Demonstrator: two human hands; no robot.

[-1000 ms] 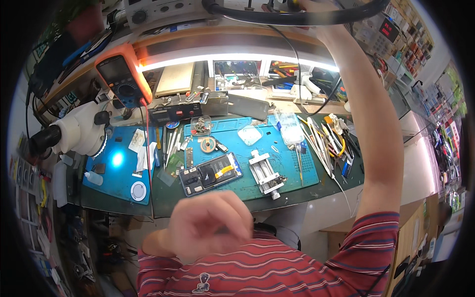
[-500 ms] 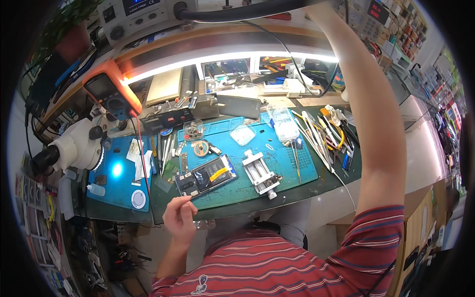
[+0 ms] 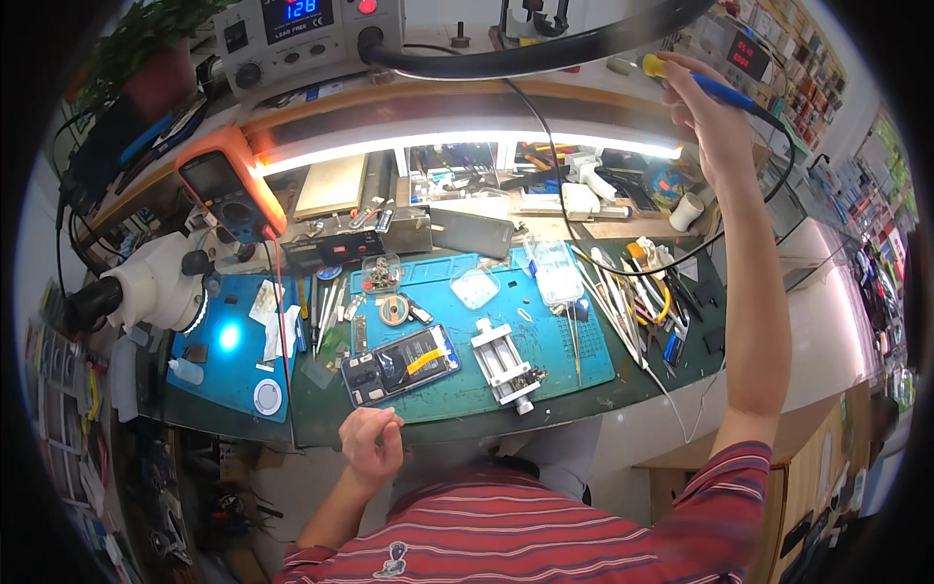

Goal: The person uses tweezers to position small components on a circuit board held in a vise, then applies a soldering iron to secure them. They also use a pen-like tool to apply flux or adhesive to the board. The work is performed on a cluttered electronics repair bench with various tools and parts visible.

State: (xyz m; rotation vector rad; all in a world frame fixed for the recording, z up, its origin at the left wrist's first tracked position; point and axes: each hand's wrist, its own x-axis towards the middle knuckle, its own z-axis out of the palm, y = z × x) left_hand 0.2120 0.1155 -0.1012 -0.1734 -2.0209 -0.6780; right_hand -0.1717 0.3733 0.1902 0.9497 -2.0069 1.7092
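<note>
the step in hand looks like handling the soldering iron [image 3: 725,92]: the right hand [image 3: 707,115], raised above the shelf at the back of the counter [image 3: 321,426], has its fingers closed around the blue and yellow handle. the tip end is too unclear to read. the left hand [image 3: 372,448] is loosely curled near the front edge, apparently empty, though i cannot tell whether something tiny sits between its fingers. the opened phone [image 3: 401,365] lies on the blue mat [image 3: 448,397], just beyond that hand and apart from it, left of the metal clamp [image 3: 501,362]. any next move seems to call for a steady grip and keeping the cable [image 3: 556,161] off the loose tools [image 3: 615,307].

half a second ago the right hand was mostly out of sight at the top; now it and the iron show plainly, and the cable's loop hangs lower, across the tools. phone and clamp keep their places.
</note>
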